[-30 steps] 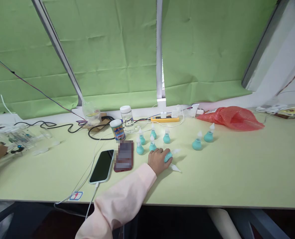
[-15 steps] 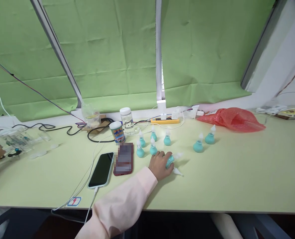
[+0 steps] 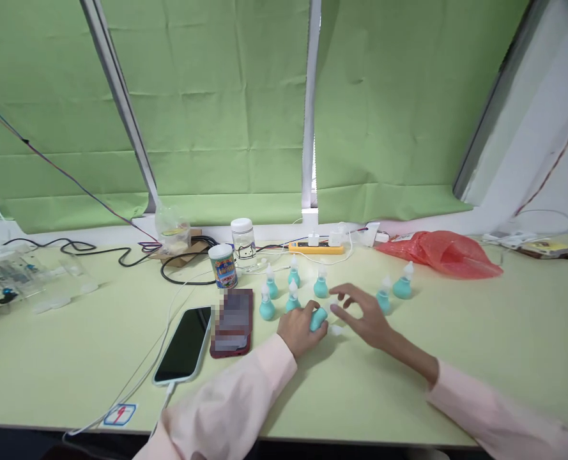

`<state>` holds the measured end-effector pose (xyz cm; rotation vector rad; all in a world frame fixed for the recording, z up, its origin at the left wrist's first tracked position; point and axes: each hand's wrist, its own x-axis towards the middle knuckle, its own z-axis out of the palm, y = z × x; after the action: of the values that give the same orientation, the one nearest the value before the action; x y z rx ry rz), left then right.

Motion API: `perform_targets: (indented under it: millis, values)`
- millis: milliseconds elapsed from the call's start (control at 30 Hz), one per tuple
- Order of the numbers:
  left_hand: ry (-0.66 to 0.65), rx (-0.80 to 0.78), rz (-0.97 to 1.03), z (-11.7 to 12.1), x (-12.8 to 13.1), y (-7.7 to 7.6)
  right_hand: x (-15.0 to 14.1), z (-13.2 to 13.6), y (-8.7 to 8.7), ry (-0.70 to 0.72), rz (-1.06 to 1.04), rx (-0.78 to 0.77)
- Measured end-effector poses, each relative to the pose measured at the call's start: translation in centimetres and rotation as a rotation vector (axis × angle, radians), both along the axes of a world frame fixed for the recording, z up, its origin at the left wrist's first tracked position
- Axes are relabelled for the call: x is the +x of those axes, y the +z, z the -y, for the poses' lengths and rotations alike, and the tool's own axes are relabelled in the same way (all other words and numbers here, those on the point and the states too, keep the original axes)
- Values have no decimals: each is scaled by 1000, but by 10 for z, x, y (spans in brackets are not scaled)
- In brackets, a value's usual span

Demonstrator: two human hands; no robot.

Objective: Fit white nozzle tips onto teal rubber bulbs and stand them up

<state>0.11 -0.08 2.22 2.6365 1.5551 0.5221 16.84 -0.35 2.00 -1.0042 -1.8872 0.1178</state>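
Observation:
My left hand [image 3: 297, 329] is closed round a teal rubber bulb [image 3: 319, 318] lying on its side on the pale green table [image 3: 456, 358]. My right hand [image 3: 366, 315] hovers just to the right of it, fingers spread and open, fingertips near the bulb's white nozzle end and a loose white tip [image 3: 335, 330] on the table. Several more teal bulbs with white nozzles stand upright behind: a cluster [image 3: 293, 287] behind my left hand and two [image 3: 402, 285] further right.
A phone [image 3: 184, 345] on a white cable and a dark red case [image 3: 232, 322] lie left of my hands. A printed can [image 3: 222, 266], a clear jar [image 3: 243, 236], black cables and a yellow power strip [image 3: 317, 248] sit at the back. A red plastic bag [image 3: 439, 252] lies right. Clear plastic parts [image 3: 15, 281] lie far left.
My right hand has come into view from the right and reached in beside the held bulb. The other person's hand at far left is gone from view. The camera has tilted slightly.

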Motion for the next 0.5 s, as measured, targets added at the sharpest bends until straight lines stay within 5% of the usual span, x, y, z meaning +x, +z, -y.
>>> perform_targets:
  millis: [267, 500]
  values:
    - [61, 47, 48, -2, -1, -11, -4, -21, -34, 76, -217, -525]
    - [-74, 6, 393, 5, 8, -14, -13, -29, -36, -60, -469, -574]
